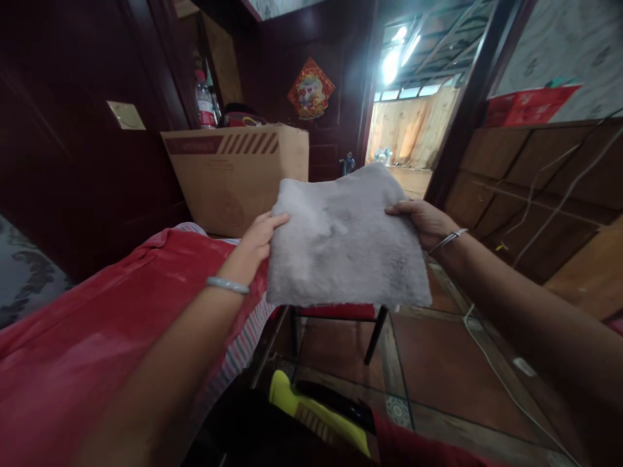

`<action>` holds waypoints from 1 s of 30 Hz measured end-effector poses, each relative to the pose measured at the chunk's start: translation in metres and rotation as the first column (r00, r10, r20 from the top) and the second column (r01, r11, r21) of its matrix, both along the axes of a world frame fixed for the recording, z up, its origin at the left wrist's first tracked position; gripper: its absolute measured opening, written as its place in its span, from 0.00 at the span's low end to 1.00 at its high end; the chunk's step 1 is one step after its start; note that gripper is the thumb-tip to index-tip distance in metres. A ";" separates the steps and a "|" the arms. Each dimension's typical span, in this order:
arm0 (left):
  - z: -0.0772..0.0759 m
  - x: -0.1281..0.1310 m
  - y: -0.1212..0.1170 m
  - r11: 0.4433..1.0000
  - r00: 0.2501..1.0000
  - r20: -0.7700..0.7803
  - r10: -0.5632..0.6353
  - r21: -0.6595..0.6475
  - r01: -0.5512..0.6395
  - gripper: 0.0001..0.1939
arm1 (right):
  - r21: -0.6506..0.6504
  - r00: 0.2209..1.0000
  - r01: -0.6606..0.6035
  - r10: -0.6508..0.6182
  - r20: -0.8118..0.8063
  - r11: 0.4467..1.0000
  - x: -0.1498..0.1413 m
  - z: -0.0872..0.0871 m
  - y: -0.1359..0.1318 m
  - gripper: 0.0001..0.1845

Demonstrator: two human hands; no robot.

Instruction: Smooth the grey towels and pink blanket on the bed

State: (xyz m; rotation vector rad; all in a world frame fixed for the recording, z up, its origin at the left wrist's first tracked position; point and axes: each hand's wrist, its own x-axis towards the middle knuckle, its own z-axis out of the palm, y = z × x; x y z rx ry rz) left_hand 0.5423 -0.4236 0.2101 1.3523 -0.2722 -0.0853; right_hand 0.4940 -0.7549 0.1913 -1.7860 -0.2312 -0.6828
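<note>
A grey, plush square cloth (341, 246), perhaps a cushion cover or mat, hangs spread out in front of me at mid-view. My left hand (263, 235) grips its left edge, with the fingertips of that hand showing on the near face. On the opposite side, my right hand (421, 219) pinches the right edge, thumb on the front. The fingers behind the cloth are hidden. Below and behind it, part of a stool (335, 312) with a red seat and dark legs shows.
A bed with a red cover (146, 292) lies to the left. Behind it stands a large cardboard box (228, 181), a bottle (204, 100) near it. At right, wooden cabinets (501, 155) carry a red basket (533, 105). A white cable (496, 370) trails over the tiled floor (438, 363). An open doorway is ahead.
</note>
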 end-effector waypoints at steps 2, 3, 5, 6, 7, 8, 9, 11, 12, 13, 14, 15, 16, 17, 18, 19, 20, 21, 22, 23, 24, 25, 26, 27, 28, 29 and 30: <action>-0.005 0.017 -0.030 0.999 1.000 -0.012 -0.015 0.037 0.015 0.16 | 0.049 0.996 -0.006 0.010 -0.094 0.999 0.010 -0.007 -0.033 0.27; -0.010 0.023 -0.044 0.997 1.000 -0.013 0.004 0.076 -0.003 0.18 | 0.069 0.989 0.016 -0.005 -0.146 0.997 0.013 -0.013 -0.046 0.32; -0.023 0.031 -0.065 0.975 0.995 0.046 0.092 0.198 -0.100 0.24 | 0.002 0.976 0.144 -0.141 -0.165 0.990 0.015 -0.032 -0.063 0.41; -0.030 0.034 -0.072 0.949 0.985 0.106 0.138 0.272 -0.162 0.28 | -0.065 0.965 0.201 -0.209 -0.157 0.978 0.014 -0.044 -0.067 0.43; -0.037 0.037 -0.078 0.913 0.969 0.178 0.169 0.343 -0.222 0.29 | -0.136 0.956 0.237 -0.256 -0.146 0.962 0.013 -0.056 -0.070 0.43; -0.044 0.039 -0.081 0.875 0.952 0.249 0.176 0.403 -0.267 0.28 | -0.202 0.952 0.250 -0.279 -0.129 0.947 0.013 -0.069 -0.071 0.42; -0.049 0.042 -0.083 0.845 0.939 0.304 0.159 0.450 -0.288 0.26 | -0.255 0.954 0.247 -0.281 -0.107 0.935 0.012 -0.080 -0.071 0.39; -0.054 0.047 -0.083 0.812 0.931 0.348 0.109 0.509 -0.286 0.20 | -0.317 0.963 0.237 -0.265 -0.049 0.918 0.012 -0.096 -0.070 0.34; -0.055 0.049 -0.081 0.806 0.932 0.350 0.094 0.523 -0.278 0.18 | -0.329 0.965 0.242 -0.262 -0.016 0.913 0.012 -0.101 -0.068 0.34; -0.054 0.050 -0.080 0.805 0.933 0.348 0.088 0.527 -0.273 0.18 | -0.337 0.965 0.253 -0.263 0.015 0.907 0.013 -0.104 -0.067 0.34; -0.053 0.051 -0.078 0.807 0.935 0.344 0.089 0.524 -0.270 0.17 | -0.344 0.963 0.264 -0.268 0.036 0.901 0.014 -0.106 -0.067 0.35; -0.052 0.052 -0.077 0.812 0.935 0.343 0.094 0.517 -0.271 0.17 | -0.351 0.961 0.273 -0.274 0.047 0.896 0.015 -0.106 -0.067 0.35; -0.050 0.051 -0.075 0.815 0.933 0.346 0.097 0.511 -0.274 0.17 | -0.362 0.959 0.278 -0.279 0.050 0.890 0.015 -0.106 -0.067 0.35; -0.049 0.051 -0.074 0.812 0.930 0.354 0.099 0.511 -0.281 0.17 | -0.376 0.958 0.280 -0.283 0.048 0.883 0.016 -0.106 -0.068 0.35; -0.048 0.050 -0.073 0.798 0.924 0.369 0.099 0.525 -0.295 0.18 | -0.395 0.957 0.281 -0.287 0.045 0.875 0.016 -0.105 -0.068 0.35; -0.048 0.049 -0.072 0.771 0.914 0.393 0.100 0.550 -0.321 0.18 | -0.418 0.955 0.285 -0.294 0.044 0.863 0.016 -0.104 -0.069 0.34; -0.048 0.047 -0.071 0.734 0.897 0.430 0.100 0.577 -0.358 0.20 | -0.446 0.951 0.294 -0.305 0.049 0.846 0.014 -0.102 -0.070 0.34; -0.050 0.045 -0.069 0.694 0.872 0.479 0.097 0.596 -0.404 0.21 | -0.475 0.945 0.312 -0.321 0.064 0.823 0.012 -0.099 -0.069 0.33; -0.051 0.043 -0.068 0.659 0.840 0.534 0.091 0.600 -0.453 0.24 | -0.506 0.936 0.337 -0.339 0.093 0.794 0.009 -0.094 -0.067 0.33; -0.054 0.041 -0.066 0.640 0.804 0.590 0.075 0.590 -0.493 0.26 | -0.536 0.927 0.365 -0.351 0.133 0.761 0.006 -0.088 -0.063 0.33; -0.056 0.038 -0.064 0.638 0.767 0.640 0.046 0.572 -0.516 0.28 | -0.561 0.918 0.390 -0.352 0.182 0.730 0.002 -0.081 -0.058 0.34; -0.059 0.035 -0.062 0.649 0.734 0.679 0.004 0.557 -0.518 0.31 | -0.582 0.913 0.407 -0.338 0.229 0.704 -0.002 -0.073 -0.052 0.34; -0.061 0.033 -0.060 0.668 0.710 0.702 -0.054 0.554 -0.497 0.33 | -0.603 0.911 0.413 -0.313 0.270 0.683 -0.005 -0.066 -0.044 0.34; -0.064 0.030 -0.059 0.688 0.693 0.710 -0.124 0.565 -0.456 0.34 | -0.627 0.913 0.408 -0.281 0.297 0.664 -0.008 -0.059 -0.037 0.34; -0.067 0.028 -0.058 0.703 0.680 0.708 -0.193 0.583 -0.407 0.35 | -0.659 0.920 0.391 -0.246 0.306 0.642 -0.009 -0.055 -0.030 0.34; -0.070 0.026 -0.058 0.711 0.668 0.700 -0.252 0.602 -0.362 0.35 | -0.697 0.929 0.368 -0.219 0.297 0.616 -0.008 -0.053 -0.024 0.35; -0.072 0.025 -0.058 0.710 0.658 0.693 -0.295 0.619 -0.335 0.34 | -0.737 0.939 0.344 -0.206 0.276 0.582 -0.006 -0.053 -0.019 0.36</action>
